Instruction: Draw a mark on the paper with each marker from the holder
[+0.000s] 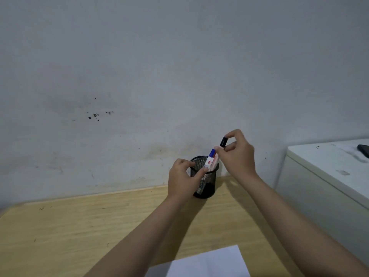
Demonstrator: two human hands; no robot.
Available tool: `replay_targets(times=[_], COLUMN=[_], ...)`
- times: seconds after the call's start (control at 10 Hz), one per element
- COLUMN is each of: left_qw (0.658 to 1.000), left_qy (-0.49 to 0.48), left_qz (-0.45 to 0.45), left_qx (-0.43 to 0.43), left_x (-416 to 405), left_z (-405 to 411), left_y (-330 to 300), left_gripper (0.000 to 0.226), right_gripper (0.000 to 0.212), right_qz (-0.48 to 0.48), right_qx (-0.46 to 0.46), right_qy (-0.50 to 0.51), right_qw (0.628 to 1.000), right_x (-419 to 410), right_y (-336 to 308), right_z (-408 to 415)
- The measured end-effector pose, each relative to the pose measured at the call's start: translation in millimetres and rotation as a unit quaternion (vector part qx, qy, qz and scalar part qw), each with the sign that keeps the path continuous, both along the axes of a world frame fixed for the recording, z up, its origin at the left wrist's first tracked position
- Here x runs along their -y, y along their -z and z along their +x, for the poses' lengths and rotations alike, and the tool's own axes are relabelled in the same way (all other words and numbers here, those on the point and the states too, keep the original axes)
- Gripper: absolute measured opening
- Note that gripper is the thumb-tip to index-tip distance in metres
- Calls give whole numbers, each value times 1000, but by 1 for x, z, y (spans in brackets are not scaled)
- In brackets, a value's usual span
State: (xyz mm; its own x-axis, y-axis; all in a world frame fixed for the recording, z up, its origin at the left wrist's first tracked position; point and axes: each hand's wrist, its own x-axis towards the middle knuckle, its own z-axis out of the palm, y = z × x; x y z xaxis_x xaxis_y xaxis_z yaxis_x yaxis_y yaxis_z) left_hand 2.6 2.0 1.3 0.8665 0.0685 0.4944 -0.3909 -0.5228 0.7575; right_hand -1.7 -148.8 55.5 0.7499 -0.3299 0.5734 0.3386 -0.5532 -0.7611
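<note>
A black mesh holder [207, 186] stands at the far edge of the wooden desk [79, 226], against the wall. My left hand [182, 180] grips its rim and left side. Above the holder, my right hand [237, 154] pinches a marker with a black cap [223, 141], tilted, its lower part hidden by my fingers. A blue-capped marker [211, 156] and a red-and-white one [214, 162] lean inside the holder. White paper [209, 264] lies at the near edge of the desk, between my forearms.
A pale wall rises right behind the desk. A white cabinet [327, 176] stands to the right, with a dark flat object [363, 149] on top of it.
</note>
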Motion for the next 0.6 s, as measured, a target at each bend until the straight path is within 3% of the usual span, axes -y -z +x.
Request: replay_targets(times=[0.2, 0.3, 0.5, 0.6], left_qw=[1000, 1000, 1000, 1000], left_qy=[-22, -24, 19, 24], left_qz=[-12, 1, 19, -7], left_qx=[1, -1, 2, 8], left_x=[4, 5, -1, -11], left_z=[6, 4, -21, -48], left_y=[4, 3, -7, -12], left_gripper=[38, 41, 52, 61], right_gripper=[22, 29, 69, 62], right_qz=[-26, -18, -30, 19], right_qx=[-65, -75, -159, -113], right_qy=[17, 19, 2, -8], right_qw=[997, 997, 987, 993], right_x=[-1, -3, 0, 1], right_y=[26, 28, 21, 1], right_z=[13, 13, -2, -23])
